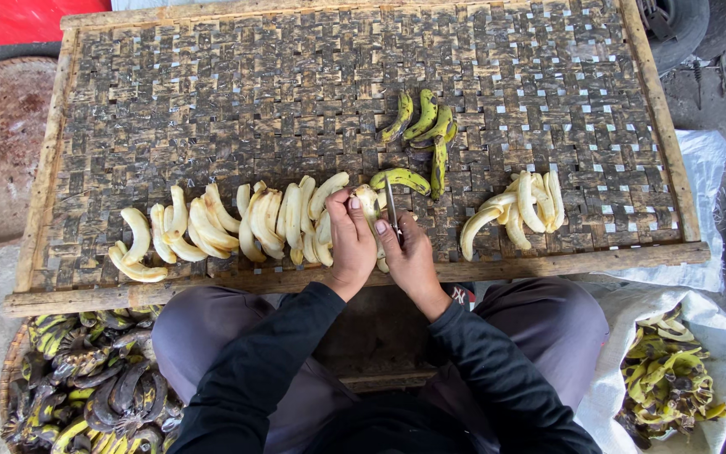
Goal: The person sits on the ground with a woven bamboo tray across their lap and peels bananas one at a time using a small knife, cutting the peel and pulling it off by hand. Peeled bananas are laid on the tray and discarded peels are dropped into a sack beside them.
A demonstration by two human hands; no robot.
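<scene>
We count two hands, left (351,244) and right (409,256), and one knife (391,210). Five unpeeled green bananas (423,126) lie at upper centre. We see one woven tray (212,92) and two peeled heaps, left (228,223) and right (518,210).

From my feed, the left hand (353,244) covers most of the banana (368,202) it grips; only the tip shows at 12 o'clock. The knife (391,208) handle is lost inside the right hand (409,256). At 7 o'clock the basket (12,370) runs off the frame, and at 4 o'clock the sack (716,336) is clipped too.
</scene>
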